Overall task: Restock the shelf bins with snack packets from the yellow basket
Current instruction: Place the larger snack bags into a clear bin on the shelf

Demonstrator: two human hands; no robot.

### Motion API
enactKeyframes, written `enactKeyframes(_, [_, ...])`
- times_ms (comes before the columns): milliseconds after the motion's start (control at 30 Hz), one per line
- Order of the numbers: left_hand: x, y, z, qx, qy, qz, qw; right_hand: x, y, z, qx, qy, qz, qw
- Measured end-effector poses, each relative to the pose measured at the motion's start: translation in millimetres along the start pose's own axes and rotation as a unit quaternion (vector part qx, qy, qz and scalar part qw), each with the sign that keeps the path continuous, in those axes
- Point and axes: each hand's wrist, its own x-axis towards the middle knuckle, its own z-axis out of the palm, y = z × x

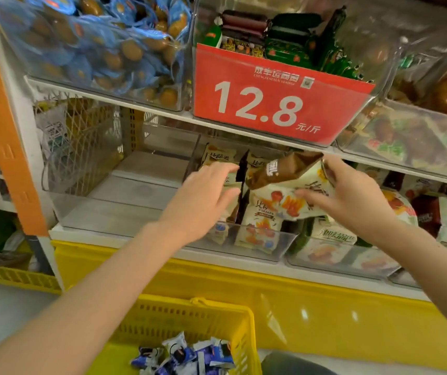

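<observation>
A white shelf [87,235] on a glossy yellow base carries clear, hard-plastic bins in two rows. On the upper board, the left bin [54,77] is heaped with round brown snacks in crinkled blue wrappers. The bin beside it [365,36] holds green and dark sausage-shaped sticks [292,47] behind a red price sign [271,104]. On the lower board, the middle bin [257,247] is split front to back by a dark divider [242,190]. Flat cream packets with red-orange print [260,231] stand upright on either side of it. The bin at its right [338,261] holds similar pale packets. Below the shelf's front edge sits the yellow basket [217,307], a perforated plastic one, with small blue-and-white packets [187,355] piled loosely in it. The right hand [352,196] pinches two packets together above the middle bin's right compartment. The brown packet [284,169] has its long axis rising from lower left toward the upper board's edge. The cream packet [290,201] under it lies crumpled, roughly along the shelf front. The left hand [206,190] reaches over the left compartment with fingers stretched and gripping nothing, fingertips at the packets beside the divider.
</observation>
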Motion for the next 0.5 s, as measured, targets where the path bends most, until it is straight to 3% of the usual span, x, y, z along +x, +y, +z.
enactKeyframes(67, [15.0,-20.1,3.3,0.119,-0.044,-0.003,0.992,14.0,9.0,9.3,-0.036,-0.013,0.024,0.999])
enactKeyframes(133, [20.0,-36.1,7.4,0.185,-0.101,-0.006,0.977,25.0,10.8,24.4,-0.069,-0.086,0.022,0.994])
enactKeyframes(200, [20.9,-46.4,9.9,0.21,-0.098,0.003,0.973,34.0,9.0,38.7,-0.084,-0.159,0.004,0.984])
enactKeyframes(367, [22.3,-51.7,11.9,0.211,-0.067,0.012,0.975,59.1,11.4,47.8,-0.141,-0.322,0.018,0.936])
enactKeyframes(433, [22.9,-48.3,15.6,0.193,-0.049,0.006,0.98,61.8,7.5,53.8,-0.147,-0.345,0.007,0.927])
enactKeyframes(500, [21.8,-34.9,22.0,0.106,-0.029,-0.001,0.994,59.3,0.4,64.6,-0.17,-0.34,-0.039,0.924])
